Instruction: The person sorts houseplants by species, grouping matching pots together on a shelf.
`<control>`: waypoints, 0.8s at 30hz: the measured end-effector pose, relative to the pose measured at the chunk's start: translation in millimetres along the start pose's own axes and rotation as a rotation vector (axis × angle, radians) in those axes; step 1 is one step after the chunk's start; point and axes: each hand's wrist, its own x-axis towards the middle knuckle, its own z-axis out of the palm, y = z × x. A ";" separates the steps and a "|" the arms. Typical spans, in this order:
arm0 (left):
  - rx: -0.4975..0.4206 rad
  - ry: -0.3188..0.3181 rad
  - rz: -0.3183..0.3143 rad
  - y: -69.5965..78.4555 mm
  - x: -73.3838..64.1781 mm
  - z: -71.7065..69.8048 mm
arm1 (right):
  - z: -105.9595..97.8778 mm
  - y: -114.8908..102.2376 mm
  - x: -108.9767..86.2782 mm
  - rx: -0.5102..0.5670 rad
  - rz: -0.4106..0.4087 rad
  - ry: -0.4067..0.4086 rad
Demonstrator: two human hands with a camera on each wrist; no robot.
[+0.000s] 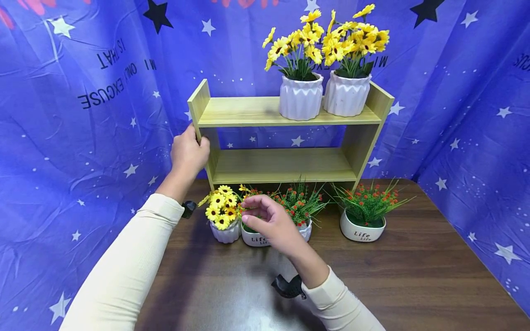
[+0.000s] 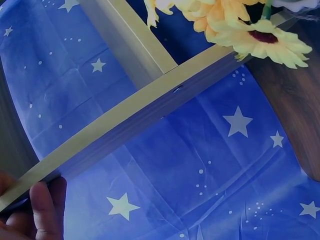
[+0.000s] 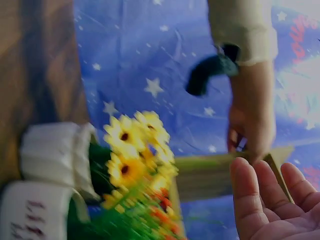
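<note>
A two-tier wooden shelf point(image 1: 277, 165) stands at the back of the table. My left hand point(image 1: 188, 151) grips the edge of its left side panel, and the left wrist view shows the thumb and fingers around that panel point(image 2: 120, 112). My right hand point(image 1: 273, 223) is held in the air above the front pots, fingers loosely bent, with nothing in it. Below and behind it are a white pot of yellow flowers point(image 1: 222, 211), an oval white planter point(image 1: 253, 236) and a pot of red-flowered grass point(image 1: 300, 207), partly hidden by the hand.
Two white pots of yellow flowers point(image 1: 301, 96) point(image 1: 347, 94) stand on the top shelf, toward the right. Another oval planter with red flowers point(image 1: 363, 227) is on the table point(image 1: 397, 280) at the right. A blue star-patterned curtain point(image 1: 124, 161) hangs behind and at both sides.
</note>
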 end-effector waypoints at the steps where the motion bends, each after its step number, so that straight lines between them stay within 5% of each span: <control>1: 0.001 0.004 0.002 -0.4 -0.1 -0.1 | 4.4 3.7 -1.2 0.006 0.006 -0.011; 11: -0.002 0.005 0.007 -2.2 -0.8 0.5 | 44.7 41.8 -15.3 0.106 0.176 -0.149; 16: 0.002 0.012 0.011 -4.5 0.8 0.8 | 56.2 66.3 -14.2 0.082 0.236 -0.081; 24: -0.002 -0.015 -0.004 -3.7 1.5 1.9 | 58.6 101.1 -9.5 -0.057 0.219 0.073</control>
